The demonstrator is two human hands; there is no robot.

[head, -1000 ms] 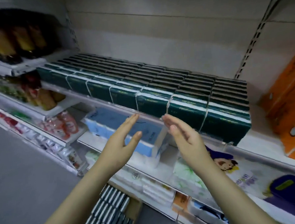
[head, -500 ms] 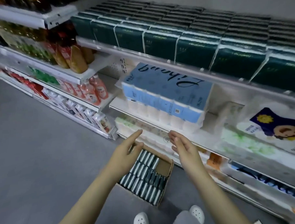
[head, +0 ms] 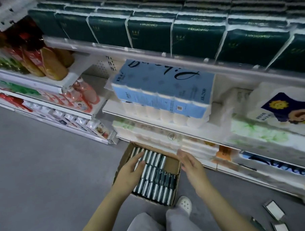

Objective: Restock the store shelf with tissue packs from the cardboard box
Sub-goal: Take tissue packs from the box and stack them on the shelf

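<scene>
Knees in grey trousers (head: 146,225) at bottom centre of frame, one white clog (head: 184,202) just beyond on the grey floor (head: 46,172). Both forearms run up from the lower edge.

Left hand (head: 131,170): fingers straight and spread, thumb apart, lying over the upper-left rows of tissue packs (head: 156,181). Grips nothing; contact with the packs cannot be told.

Right hand (head: 192,166): fingers straight, loosely together, blurred at the tips, poised at the right rim of the cardboard box (head: 172,164). Holds nothing.

Box sits on the floor at centre frame, against the foot of the shelving, flaps open. Dark green and white packs stand on edge in tight rows. A bare patch of cardboard bottom shows at its upper right corner.

Lower right: a few loose flat packs (head: 273,209) on the floor, well apart from the box.

Beyond: low shelves of white wrapped paper goods. Centre frame, a blue roll bundle (head: 164,87) tilted on the middle shelf. Left, bottles of drink (head: 48,62).

Top of frame: store shelf (head: 145,57) lined edge to edge with dark green tissue bundles (head: 151,36).
</scene>
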